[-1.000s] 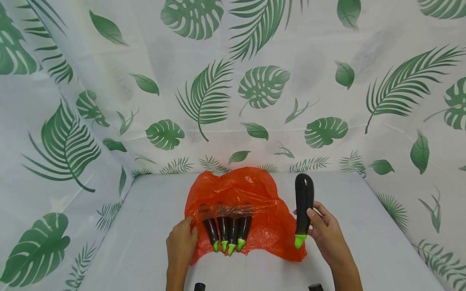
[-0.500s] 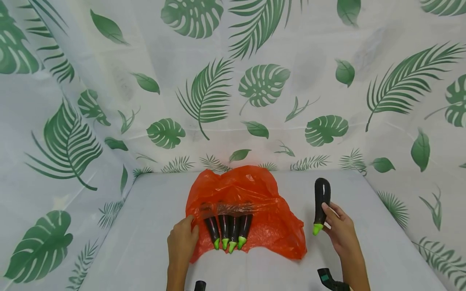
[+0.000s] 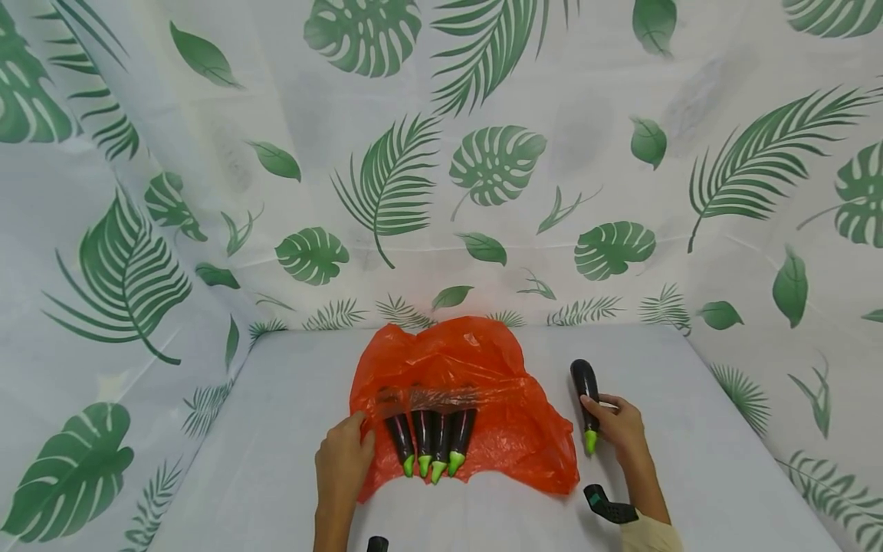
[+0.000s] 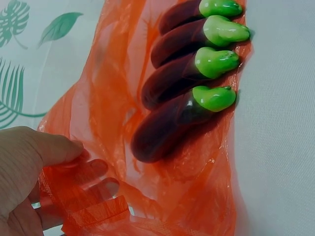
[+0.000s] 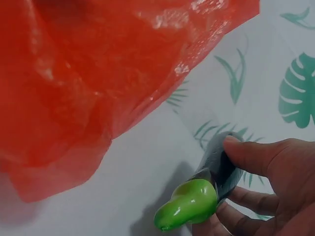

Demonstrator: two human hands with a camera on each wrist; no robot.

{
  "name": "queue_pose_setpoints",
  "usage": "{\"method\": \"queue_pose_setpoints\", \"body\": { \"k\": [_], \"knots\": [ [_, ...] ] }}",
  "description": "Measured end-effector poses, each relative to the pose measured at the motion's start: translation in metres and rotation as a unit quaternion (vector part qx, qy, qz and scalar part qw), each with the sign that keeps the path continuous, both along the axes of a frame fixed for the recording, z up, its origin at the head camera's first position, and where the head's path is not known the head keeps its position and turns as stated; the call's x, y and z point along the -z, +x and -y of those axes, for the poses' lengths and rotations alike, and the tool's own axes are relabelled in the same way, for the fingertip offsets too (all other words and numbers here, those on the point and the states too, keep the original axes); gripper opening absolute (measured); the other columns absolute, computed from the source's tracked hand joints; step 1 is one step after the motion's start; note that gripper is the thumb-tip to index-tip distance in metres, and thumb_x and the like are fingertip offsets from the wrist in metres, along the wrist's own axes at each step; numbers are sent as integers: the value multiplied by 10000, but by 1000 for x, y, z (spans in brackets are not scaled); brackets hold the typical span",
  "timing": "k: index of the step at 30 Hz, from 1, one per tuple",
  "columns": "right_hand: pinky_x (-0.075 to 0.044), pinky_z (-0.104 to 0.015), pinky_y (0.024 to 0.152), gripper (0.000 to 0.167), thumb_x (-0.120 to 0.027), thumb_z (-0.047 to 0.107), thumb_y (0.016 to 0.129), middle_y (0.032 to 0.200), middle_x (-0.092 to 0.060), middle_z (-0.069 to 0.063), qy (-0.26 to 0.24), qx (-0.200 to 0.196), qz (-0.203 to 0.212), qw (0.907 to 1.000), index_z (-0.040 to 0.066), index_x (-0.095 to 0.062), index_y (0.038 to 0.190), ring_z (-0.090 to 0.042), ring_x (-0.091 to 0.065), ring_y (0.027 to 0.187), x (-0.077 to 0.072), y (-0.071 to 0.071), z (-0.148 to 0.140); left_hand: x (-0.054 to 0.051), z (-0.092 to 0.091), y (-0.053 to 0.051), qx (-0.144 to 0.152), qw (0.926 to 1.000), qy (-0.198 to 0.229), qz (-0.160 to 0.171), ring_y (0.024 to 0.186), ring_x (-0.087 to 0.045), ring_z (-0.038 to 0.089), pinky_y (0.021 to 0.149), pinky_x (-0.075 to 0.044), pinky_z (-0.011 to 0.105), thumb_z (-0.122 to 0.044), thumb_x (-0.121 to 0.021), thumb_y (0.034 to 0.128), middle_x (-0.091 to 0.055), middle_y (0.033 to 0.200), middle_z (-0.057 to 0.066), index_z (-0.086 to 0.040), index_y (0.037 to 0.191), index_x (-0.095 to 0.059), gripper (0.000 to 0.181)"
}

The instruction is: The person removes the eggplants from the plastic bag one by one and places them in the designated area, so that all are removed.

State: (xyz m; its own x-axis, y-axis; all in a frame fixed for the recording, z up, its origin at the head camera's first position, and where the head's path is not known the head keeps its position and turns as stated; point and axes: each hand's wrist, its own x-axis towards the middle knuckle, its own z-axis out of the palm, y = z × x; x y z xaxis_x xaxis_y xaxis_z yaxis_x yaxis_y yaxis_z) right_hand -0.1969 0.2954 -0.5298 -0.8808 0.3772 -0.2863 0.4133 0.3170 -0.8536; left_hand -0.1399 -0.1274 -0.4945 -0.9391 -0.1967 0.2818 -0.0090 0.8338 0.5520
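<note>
A red plastic bag (image 3: 510, 429) lies spread on the table, with several dark eggplants (image 3: 440, 445) side by side in its mouth, green stem ends toward the near edge. The left hand (image 3: 343, 456) pinches the bag's left edge; in the left wrist view its fingers (image 4: 101, 167) show through the film, thumb on top. Right of the bag, the right hand (image 3: 623, 429) holds another eggplant (image 3: 583, 383) between thumb and fingers, stem end toward the near edge. In the right wrist view this eggplant (image 5: 226, 167) is apart from the bag (image 5: 74, 98).
A white table (image 3: 276, 399) carries the bag. Behind and beside it hang white sheets with green leaf prints (image 3: 495, 165). Black wrist-mounted pieces (image 3: 607, 506) show near the bottom edge.
The right hand has carried its eggplant away from the bag's right part, first rightward, then slightly back left and lower. The left hand stays on the bag's edge.
</note>
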Motion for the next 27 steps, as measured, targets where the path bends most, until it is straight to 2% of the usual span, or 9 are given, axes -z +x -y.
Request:
{"method": "queue_pose_setpoints", "body": {
  "k": [7,12,15,19,27],
  "knots": [
    [-521,-255,676,700,-645,440,896,1224,-540,-305,322,-41,195,9993,-52,-450,1353,-271,-592,917,4,-11,2,-1,0,0,1,9999,16,122,509,-432,97,508,-364,228,-81,-685,862,-483,571,-20,-52,933,-670,78],
    [-494,-238,651,691,-647,414,894,1214,-539,-324,446,-57,192,9988,-78,-453,1339,-299,-588,912,4,-14,4,-1,2,-1,-13,9998,-25,177,512,-432,100,506,-362,234,-91,-688,861,-495,580,-23,-61,942,-669,89],
    [-540,-335,761,688,-648,405,895,1230,-532,-343,550,-62,224,9982,-87,-452,1335,-344,-580,954,6,-18,3,-1,2,-1,-40,9998,-88,179,521,-431,112,500,-350,249,-86,-695,850,-506,595,-19,-74,935,-668,90],
    [-501,-481,933,689,-648,408,890,1264,-513,-360,630,-58,282,9976,-95,-457,1322,-397,-553,1025,8,-23,4,-1,2,-1,-55,9998,-143,150,534,-443,121,497,-345,258,-73,-700,838,-558,632,-1,-73,951,-674,116],
    [-450,-530,996,688,-625,418,899,1309,-489,-364,600,65,376,9975,-91,-456,1330,-424,-529,1086,7,-24,6,0,-1,0,14,9999,-105,71,538,-488,112,510,-383,247,-81,-719,838,-638,691,42,-49,980,-682,151]
  ]
}}
